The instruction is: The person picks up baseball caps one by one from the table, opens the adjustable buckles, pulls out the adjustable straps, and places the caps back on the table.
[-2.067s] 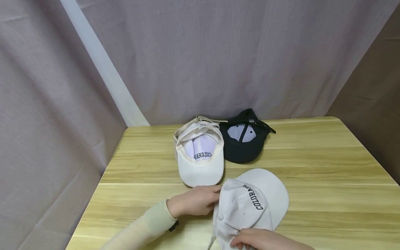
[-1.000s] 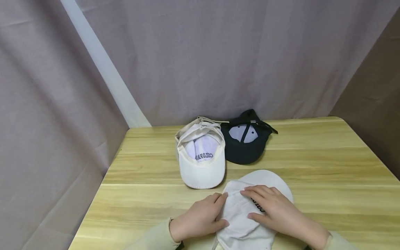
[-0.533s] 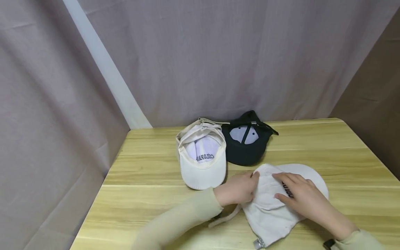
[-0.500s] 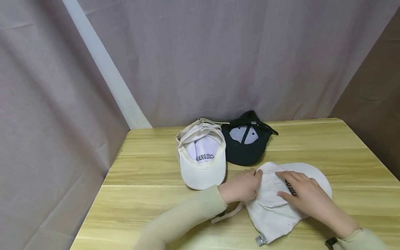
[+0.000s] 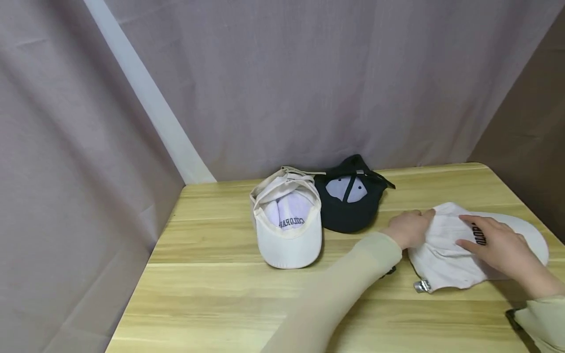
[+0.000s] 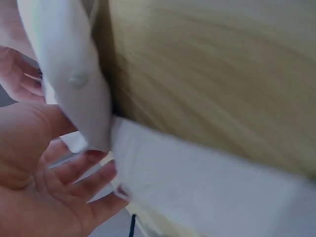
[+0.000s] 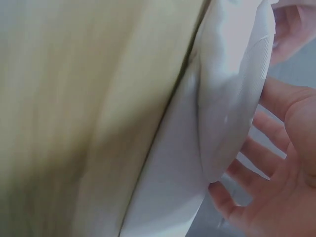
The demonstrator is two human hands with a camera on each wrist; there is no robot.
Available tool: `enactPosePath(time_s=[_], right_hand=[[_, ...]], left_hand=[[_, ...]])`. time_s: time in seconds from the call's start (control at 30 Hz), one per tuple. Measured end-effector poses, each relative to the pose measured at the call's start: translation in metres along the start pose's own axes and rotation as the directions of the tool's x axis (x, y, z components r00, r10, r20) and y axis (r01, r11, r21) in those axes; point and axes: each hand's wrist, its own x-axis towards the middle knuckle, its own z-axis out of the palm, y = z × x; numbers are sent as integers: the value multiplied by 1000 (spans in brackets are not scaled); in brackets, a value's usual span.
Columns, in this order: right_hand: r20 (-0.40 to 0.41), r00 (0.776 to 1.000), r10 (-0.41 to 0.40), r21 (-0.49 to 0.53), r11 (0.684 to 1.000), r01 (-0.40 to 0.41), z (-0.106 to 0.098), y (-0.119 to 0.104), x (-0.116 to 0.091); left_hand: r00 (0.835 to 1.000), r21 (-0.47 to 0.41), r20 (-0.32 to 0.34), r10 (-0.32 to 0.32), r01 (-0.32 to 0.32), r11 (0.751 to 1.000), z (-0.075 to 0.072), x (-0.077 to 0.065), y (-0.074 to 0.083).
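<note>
A white baseball cap [image 5: 450,245] with dark lettering lies crown-up and flattened at the table's right side, its brim pointing right. My left hand [image 5: 410,229] grips the crown's left edge; in the left wrist view the thumb and fingers of the left hand [image 6: 54,173] meet the cloth [image 6: 74,74]. My right hand [image 5: 503,245] rests over the lettered front with fingers extended. In the right wrist view, the right hand's fingers [image 7: 256,153] touch the cap [image 7: 232,98], and the brim [image 7: 168,163] shows below. A metal strap buckle [image 5: 422,286] sticks out at the cap's near edge.
Upturned white and beige caps [image 5: 289,245] lie nested together at the back centre of the wooden table [image 5: 212,294]. A black cap [image 5: 350,215], also upturned, touches them on the right. Grey-mauve curtain [image 5: 282,88] hangs behind the table.
Both hands have slid the white cap from the front middle to the right and slightly back. Earlier the right hand held its near part; it now lies on the front. The other caps have stayed put.
</note>
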Motion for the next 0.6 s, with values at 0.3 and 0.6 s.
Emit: enactPosePath(time_s=[0.3, 0.6], right_hand=[[-17, 999, 32, 20, 999, -32, -6, 24, 3], [-11, 999, 43, 28, 999, -43, -6, 27, 2]], left_hand=[[998, 35, -51, -46, 48, 998, 4, 13, 20], [998, 26, -56, -38, 39, 999, 5, 10, 22]])
